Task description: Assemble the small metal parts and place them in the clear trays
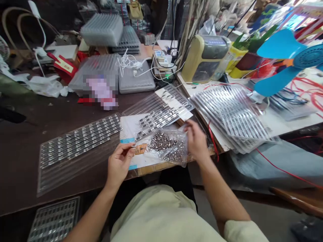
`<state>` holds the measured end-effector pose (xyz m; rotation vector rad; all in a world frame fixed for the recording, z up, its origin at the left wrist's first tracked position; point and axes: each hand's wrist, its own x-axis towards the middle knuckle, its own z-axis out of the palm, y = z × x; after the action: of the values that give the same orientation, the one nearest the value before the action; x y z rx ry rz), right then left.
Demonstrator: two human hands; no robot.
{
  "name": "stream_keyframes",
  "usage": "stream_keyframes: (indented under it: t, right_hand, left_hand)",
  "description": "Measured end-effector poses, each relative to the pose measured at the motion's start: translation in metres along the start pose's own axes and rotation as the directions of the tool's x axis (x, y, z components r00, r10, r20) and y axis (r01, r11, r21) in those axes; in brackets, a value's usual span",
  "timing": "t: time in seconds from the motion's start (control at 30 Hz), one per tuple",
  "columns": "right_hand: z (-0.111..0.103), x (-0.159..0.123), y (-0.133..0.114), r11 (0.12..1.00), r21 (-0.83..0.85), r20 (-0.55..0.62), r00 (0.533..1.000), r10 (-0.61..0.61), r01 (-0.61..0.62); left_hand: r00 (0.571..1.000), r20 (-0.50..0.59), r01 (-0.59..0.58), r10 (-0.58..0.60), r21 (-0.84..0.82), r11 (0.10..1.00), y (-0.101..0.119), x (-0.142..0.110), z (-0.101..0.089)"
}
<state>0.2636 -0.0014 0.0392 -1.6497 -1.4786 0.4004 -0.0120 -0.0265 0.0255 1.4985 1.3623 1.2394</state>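
My left hand (119, 164) is closed in a pinch on a small metal part (133, 147), too small to name exactly. Just beyond its fingertips lies a small orange-brown block (140, 149) with dark spots, on a white board (146, 160). To the right of this block sits a clear plastic tray (183, 153) heaped with small shiny metal pieces (163, 140). Over the tray's right edge, my right hand (198, 139) has its fingers curled together; whatever they hold is hidden. A ribbed clear tray (161, 114) with rows of dark and silver parts lies behind, partly under a white strip (185, 113).
A filled ribbed tray (80, 144) lies on the dark table at left. Stacked clear trays (229, 114) stand at right, near a blue-bladed fan (277, 60) and a beige machine (205, 58). White cables (131, 64) rest on trays behind. A red cord (214, 143) hangs by the table edge.
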Motion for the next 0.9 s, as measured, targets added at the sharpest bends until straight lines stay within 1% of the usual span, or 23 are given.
stream_keyframes:
  t: [0.03, 0.07, 0.13, 0.17, 0.2, 0.23, 0.27, 0.3, 0.33, 0.37, 0.4, 0.43, 0.47, 0.5, 0.53, 0.57, 0.6, 0.7, 0.83, 0.9]
  right_hand:
    - [-0.006, 0.02, 0.02, 0.998, -0.06, -0.087, 0.996, 0.004, -0.009]
    - [-0.009, 0.039, 0.04, 0.993, -0.115, -0.122, 0.993, 0.009, -0.023]
    - [-0.011, 0.071, 0.07, 0.973, -0.216, -0.1, 0.993, 0.065, -0.086]
    - [-0.01, 0.08, 0.078, 0.958, -0.273, -0.086, 0.994, 0.071, -0.092]
    - [-0.008, 0.084, 0.081, 0.941, -0.327, -0.088, 0.995, 0.056, -0.082]
    - [-0.005, 0.082, 0.078, 0.926, -0.373, -0.1, 0.995, 0.022, -0.058]
    - [-0.003, 0.075, 0.069, 0.913, -0.406, -0.113, 0.993, -0.031, -0.018]
    - [0.001, 0.064, 0.057, 0.903, -0.429, -0.142, 0.985, -0.099, 0.029]
    - [0.005, 0.05, 0.041, 0.898, -0.43, -0.146, 0.974, -0.173, 0.095]
    - [0.011, 0.035, 0.024, 0.899, -0.404, -0.118, 0.965, -0.236, 0.17]
    - [0.019, 0.02, 0.007, 0.897, -0.357, -0.041, 0.955, -0.295, 0.262]
    - [0.028, 0.006, -0.009, 0.874, -0.298, 0.104, 0.923, -0.371, 0.385]
    - [0.038, -0.006, -0.023, 0.841, -0.243, 0.246, 0.869, -0.429, 0.484]
    - [0.048, -0.016, -0.034, 0.814, -0.215, 0.355, 0.819, -0.451, 0.54]
    - [0.058, -0.023, -0.041, 0.796, -0.2, 0.423, 0.783, -0.455, 0.571]
    - [0.066, -0.028, -0.044, 0.789, -0.206, 0.459, 0.769, -0.444, 0.579]
    - [0.073, -0.031, -0.045, 0.785, -0.22, 0.478, 0.765, -0.431, 0.58]
    - [0.082, -0.036, -0.039, 0.773, -0.279, 0.471, 0.783, -0.407, 0.57]
    - [0.08, -0.037, -0.035, 0.743, -0.33, 0.465, 0.785, -0.409, 0.582]
    - [0.078, -0.037, -0.035, 0.744, -0.328, 0.463, 0.786, -0.41, 0.582]
  left_hand:
    - [1.0, -0.006, 0.02, -0.02, 0.0, 1.0, -0.004, 0.001, -0.004]
    - [0.999, -0.001, 0.035, -0.035, 0.002, 0.999, -0.008, 0.002, -0.007]
    - [0.998, 0.017, 0.052, -0.052, 0.023, 0.998, -0.014, 0.0, -0.013]
    - [0.998, 0.027, 0.057, -0.058, 0.041, 0.998, -0.017, -0.001, -0.015]
    - [0.998, 0.032, 0.059, -0.061, 0.062, 0.996, -0.019, -0.003, -0.016]
    - [0.998, 0.033, 0.056, -0.059, 0.085, 0.995, -0.02, -0.005, -0.017]
    - [0.998, 0.029, 0.047, -0.05, 0.109, 0.993, -0.021, -0.006, -0.017]
    - [0.999, 0.025, 0.031, -0.035, 0.138, 0.99, -0.022, -0.008, -0.017]
    - [1.0, 0.026, 0.008, -0.013, 0.17, 0.985, -0.023, -0.008, -0.017]
    - [0.999, 0.03, -0.019, 0.013, 0.205, 0.979, -0.023, -0.008, -0.018]
    - [0.998, 0.04, -0.047, 0.038, 0.238, 0.97, -0.024, -0.007, -0.018]
    - [0.997, 0.052, -0.071, 0.06, 0.264, 0.962, -0.024, -0.007, -0.018]
    - [0.995, 0.063, -0.091, 0.076, 0.283, 0.955, -0.025, -0.006, -0.018]
    - [0.994, 0.072, -0.104, 0.086, 0.295, 0.95, -0.026, -0.004, -0.018]
    - [0.993, 0.077, -0.111, 0.091, 0.302, 0.947, -0.026, -0.004, -0.019]
    - [0.992, 0.081, -0.113, 0.093, 0.304, 0.946, -0.027, -0.003, -0.019]
    - [0.992, 0.083, -0.113, 0.092, 0.303, 0.946, -0.027, -0.003, -0.019]
    - [0.992, 0.09, -0.109, 0.086, 0.293, 0.95, -0.027, -0.002, -0.02]
    - [0.992, 0.103, -0.106, 0.078, 0.303, 0.947, -0.026, -0.002, -0.02]
    - [0.991, 0.108, -0.103, 0.073, 0.305, 0.947, -0.025, -0.001, -0.02]
